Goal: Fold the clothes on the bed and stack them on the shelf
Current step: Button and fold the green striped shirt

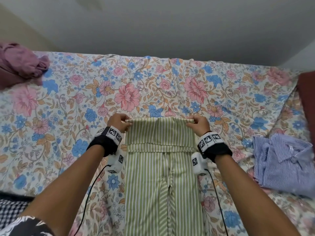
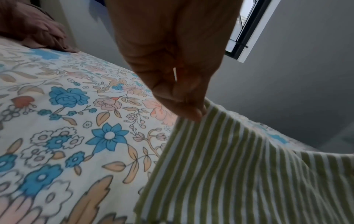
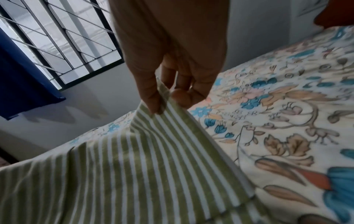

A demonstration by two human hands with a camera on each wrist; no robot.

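A green-and-white striped garment (image 1: 160,167) lies lengthwise on the floral bed (image 1: 68,99), folded into a narrow strip. Its far end is lifted off the sheet. My left hand (image 1: 125,122) pinches the far left corner, and my right hand (image 1: 190,121) pinches the far right corner. In the left wrist view, my left hand (image 2: 199,115) nips the striped cloth (image 2: 239,174) between thumb and fingers. In the right wrist view, my right hand (image 3: 162,106) pinches the striped cloth's (image 3: 134,174) edge the same way.
A crumpled blue striped shirt (image 1: 283,159) lies at the right of the bed. A bunched mauve garment (image 1: 22,63) sits at the far left corner. Black-and-white checked cloth (image 1: 10,212) shows at the lower left. A dark red pillow (image 1: 308,106) lies at the right edge. The wall stands beyond.
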